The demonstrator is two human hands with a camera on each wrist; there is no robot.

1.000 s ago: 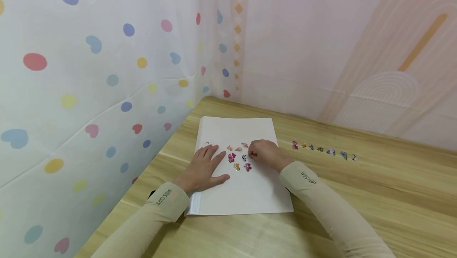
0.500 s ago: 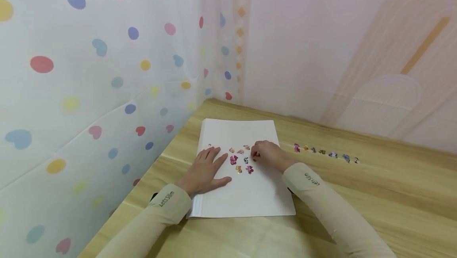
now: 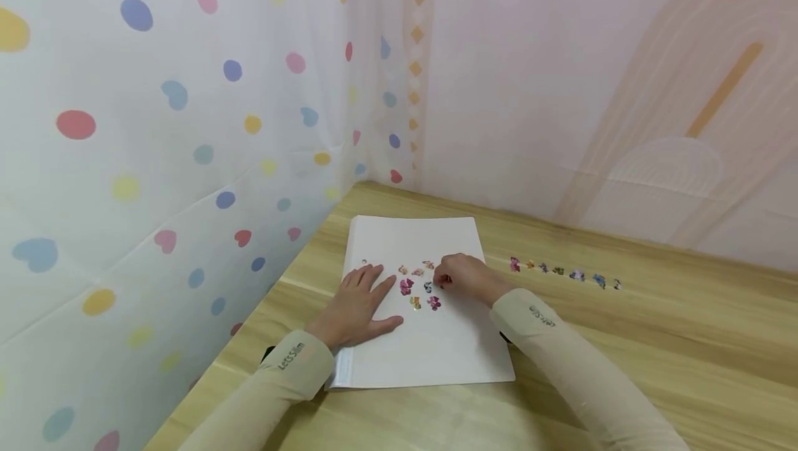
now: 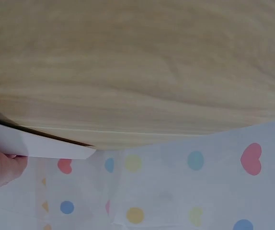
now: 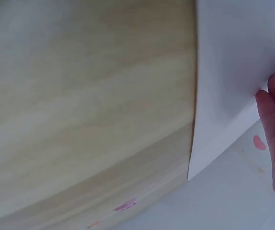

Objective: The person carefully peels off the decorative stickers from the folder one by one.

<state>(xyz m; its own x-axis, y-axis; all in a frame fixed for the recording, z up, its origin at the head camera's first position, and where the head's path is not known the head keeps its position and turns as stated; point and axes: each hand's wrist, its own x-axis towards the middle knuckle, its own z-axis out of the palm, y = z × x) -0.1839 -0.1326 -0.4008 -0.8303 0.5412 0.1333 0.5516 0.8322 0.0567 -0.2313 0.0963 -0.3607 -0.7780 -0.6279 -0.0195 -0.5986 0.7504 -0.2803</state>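
My left hand (image 3: pixel 357 310) lies flat with fingers spread on the left part of a white album-like book (image 3: pixel 424 354), which lies on the wooden table. At its right side my right hand (image 3: pixel 466 276) has its fingers curled and pinches a tiny dark-edged sticker (image 3: pixel 441 287), mostly hidden by the fingers. Several small shiny stickers lie on the white page between the hands, among them a magenta one (image 3: pixel 406 287), a yellow one (image 3: pixel 415 303) and a blue-grey one (image 3: pixel 427 287). In the right wrist view the right fingers (image 5: pixel 270 120) touch the page.
A row of several small colourful stickers, with a purple one (image 3: pixel 577 276) and a blue one (image 3: pixel 599 281), lies on the table (image 3: pixel 673 326) right of the book. A dotted curtain (image 3: pixel 206 125) borders the table's left edge. A pale patterned curtain (image 3: pixel 530 91) hangs behind.
The head view has shifted slightly. Both hands keep nearly the same place on the page, the right still pinching beside the blue-grey sticker.
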